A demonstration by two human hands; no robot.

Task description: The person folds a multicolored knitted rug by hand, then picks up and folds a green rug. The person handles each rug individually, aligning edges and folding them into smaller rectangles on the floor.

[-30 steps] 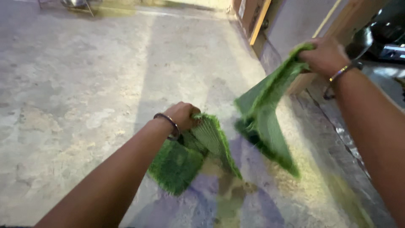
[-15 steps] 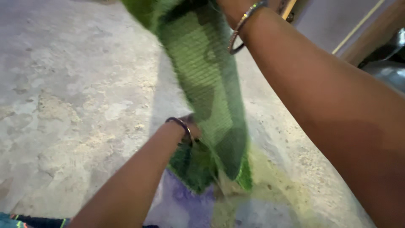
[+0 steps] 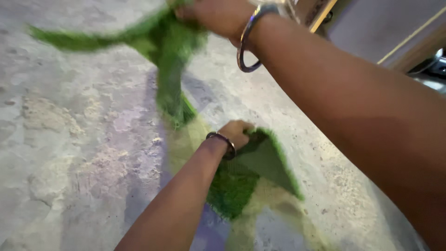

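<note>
My right hand (image 3: 218, 16) is raised at the top of the view, closed on a green piece of turf-like mat (image 3: 167, 51) that swings blurred below and to the left of it. A metal bangle hangs on that wrist. Lower, at the centre, my left hand (image 3: 236, 132) grips a second green mat piece (image 3: 246, 176), folded so its grey backing shows. This wrist wears a dark bangle. Both pieces hang above the concrete floor (image 3: 69, 139).
Rough, stained concrete covers the ground, with green and purple tinted patches under the mats. At the top right stand a grey wall (image 3: 371, 32) with wooden strips and a dark shiny object (image 3: 432, 69) by the edge.
My right hand has swung its mat piece from the right across to the upper left. The left hand keeps its piece low at the centre.
</note>
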